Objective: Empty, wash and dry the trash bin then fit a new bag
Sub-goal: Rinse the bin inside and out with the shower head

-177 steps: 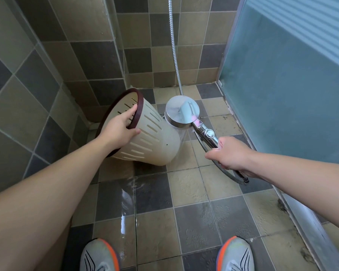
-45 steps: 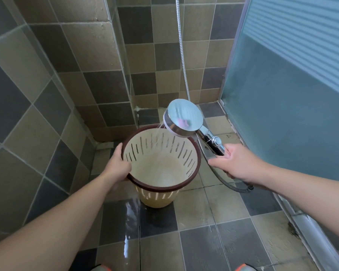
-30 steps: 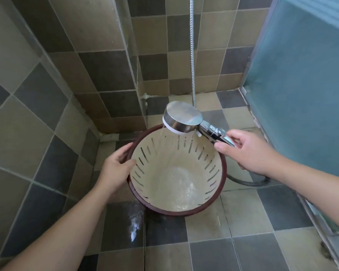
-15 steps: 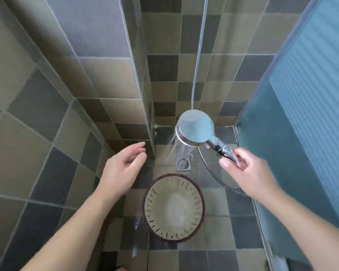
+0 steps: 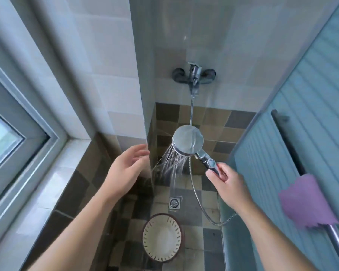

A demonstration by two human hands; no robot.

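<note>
The cream slotted trash bin (image 5: 162, 238) with a dark red rim stands upright on the shower floor, far below both hands, with water in its bottom. My right hand (image 5: 226, 183) grips the handle of the chrome shower head (image 5: 187, 141), which sprays water down and to the left. My left hand (image 5: 126, 169) is raised beside the wall corner, fingers relaxed, holding nothing.
A wall tap (image 5: 194, 76) feeds the hose (image 5: 196, 194) above the shower head. A floor drain (image 5: 174, 202) lies behind the bin. A purple cloth (image 5: 305, 202) hangs on the door's bar at the right. A window (image 5: 6, 137) and sill are at the left.
My left hand let go of the bin, which now stands on the floor. I have risen and the view has tilted up, with the shower head lifted toward the tap.
</note>
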